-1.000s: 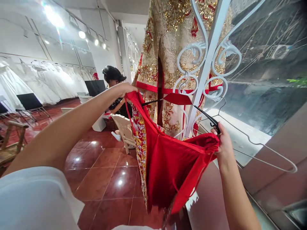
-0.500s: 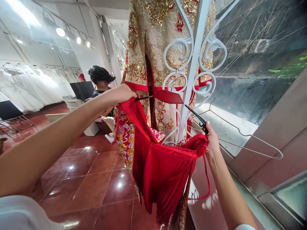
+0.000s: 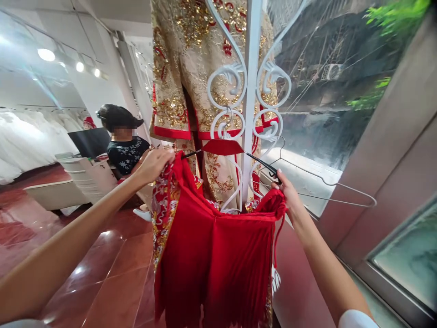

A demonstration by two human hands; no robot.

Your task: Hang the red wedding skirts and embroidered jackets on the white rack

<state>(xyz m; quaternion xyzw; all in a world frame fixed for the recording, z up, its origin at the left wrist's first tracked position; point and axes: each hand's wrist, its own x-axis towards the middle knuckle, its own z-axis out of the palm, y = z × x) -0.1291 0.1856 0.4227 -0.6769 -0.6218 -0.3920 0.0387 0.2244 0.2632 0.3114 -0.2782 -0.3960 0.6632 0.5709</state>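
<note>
A red pleated skirt [image 3: 218,255], with gold and silver embroidery down its side, is spread between my hands. My left hand [image 3: 157,163] is closed on its waistband at the left end of a black hanger [image 3: 261,164]. My right hand [image 3: 288,189] pinches the hanger's right end by the clip, and the bunched waistband lies against the fingers. A dark red sleeve [image 3: 221,147] covers the hanger's middle. Its hook is caught on the white scrollwork rack [image 3: 251,91]. A thin red tie [image 3: 277,237] dangles below my right hand.
Behind the rack hangs a gold-embroidered cream garment [image 3: 208,105] with red trim. An unused wire hanger [image 3: 327,184] juts out to the right, near the window [image 3: 307,105]. A person [image 3: 124,146] is on the left, beside a white desk [image 3: 88,177]; white gowns [image 3: 30,136] hang beyond.
The view has swung right, so the scene sits further left. My left hand has lowered slightly, and the skirt has spread flatter, hanging straighter between my hands.
</note>
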